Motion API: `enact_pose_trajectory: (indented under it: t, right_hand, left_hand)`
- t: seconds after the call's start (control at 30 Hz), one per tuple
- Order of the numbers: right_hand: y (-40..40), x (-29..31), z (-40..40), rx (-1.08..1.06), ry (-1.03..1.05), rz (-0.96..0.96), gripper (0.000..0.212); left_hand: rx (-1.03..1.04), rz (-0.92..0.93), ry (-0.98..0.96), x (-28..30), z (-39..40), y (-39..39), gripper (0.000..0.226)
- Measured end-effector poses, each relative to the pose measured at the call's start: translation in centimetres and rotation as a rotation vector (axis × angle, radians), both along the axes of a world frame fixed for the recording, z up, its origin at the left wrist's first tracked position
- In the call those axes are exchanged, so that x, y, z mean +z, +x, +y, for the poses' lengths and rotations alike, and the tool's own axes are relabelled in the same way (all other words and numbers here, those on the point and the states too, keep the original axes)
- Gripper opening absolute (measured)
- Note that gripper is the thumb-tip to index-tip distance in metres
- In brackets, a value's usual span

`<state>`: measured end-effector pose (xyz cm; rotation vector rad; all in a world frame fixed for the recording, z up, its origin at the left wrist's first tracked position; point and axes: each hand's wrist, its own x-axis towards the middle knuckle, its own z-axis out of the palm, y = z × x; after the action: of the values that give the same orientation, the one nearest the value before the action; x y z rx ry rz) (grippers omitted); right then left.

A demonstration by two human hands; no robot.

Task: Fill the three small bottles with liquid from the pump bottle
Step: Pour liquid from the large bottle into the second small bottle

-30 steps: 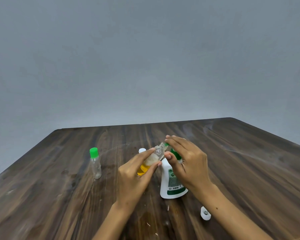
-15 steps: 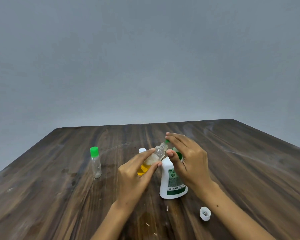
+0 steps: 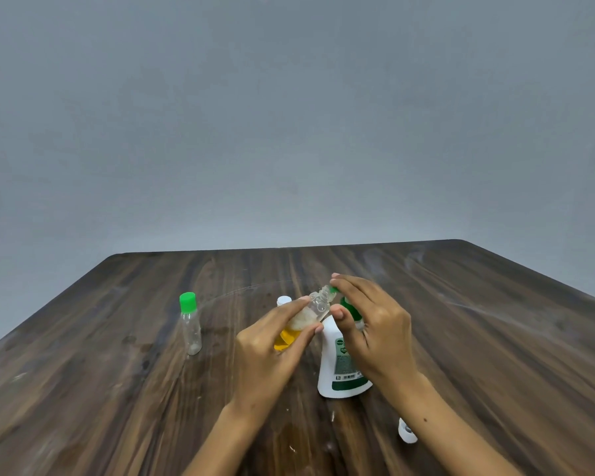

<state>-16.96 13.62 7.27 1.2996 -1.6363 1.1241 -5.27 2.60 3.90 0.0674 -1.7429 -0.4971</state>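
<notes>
Head view. The small bottle point(image 3: 311, 316), clear and uncapped, is held tilted above the table point(image 3: 117, 389), its open neck raised to the green nozzle point(image 3: 333, 289) of the pump bottle point(image 3: 340, 369). Yellow liquid has pooled in its lower end, with foam above it; the bottle appears roughly half full. The left hand point(image 3: 268, 352) grips the small bottle, fingers and thumb wrapped about its body. The right hand point(image 3: 375, 331) rests on the pump head, fingers curled over the top and the thumb tucked under near the nozzle. The pump bottle stands upright on the table, just beside the small bottle.

A second small bottle point(image 3: 190, 324), green-capped and seemingly empty, stands well apart to the left. A white cap point(image 3: 284, 300) shows behind the left hand; what it sits on is hidden. A loose white cap point(image 3: 407, 432) lies near the right forearm.

Probable hazards: should neck and nozzle part, the next stroke would send liquid over the fingers and the table. A hard stroke could raise the foam past the rim. Downward force on the pump, applied off-centre, might tip the pump bottle. Wet fingers would weaken the grip on the small bottle.
</notes>
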Motion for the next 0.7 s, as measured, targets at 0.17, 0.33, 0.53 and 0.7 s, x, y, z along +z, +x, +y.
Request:
enact_pose_trajectory:
  t: [0.17,0.33,0.53,0.7]
  right_hand:
    - [-0.4,0.7,0.2,-0.001,0.006,0.044,0.069]
    - [-0.2,0.1,0.1,-0.003,-0.001,0.036,0.069]
    - [-0.3,0.9,0.1,-0.005,-0.004,0.034,0.069]
    - [-0.1,0.4,0.0,-0.008,-0.021,0.021,0.069]
  left_hand:
    - [-0.002,0.001,-0.005,0.0,0.1,-0.1,0.036]
    - [0.004,-0.012,-0.015,0.0,0.0,0.2,0.037]
    - [-0.005,-0.005,-0.011,0.0,0.1,0.1,0.036]
    - [0.005,0.001,-0.015,0.1,0.0,0.0,0.036]
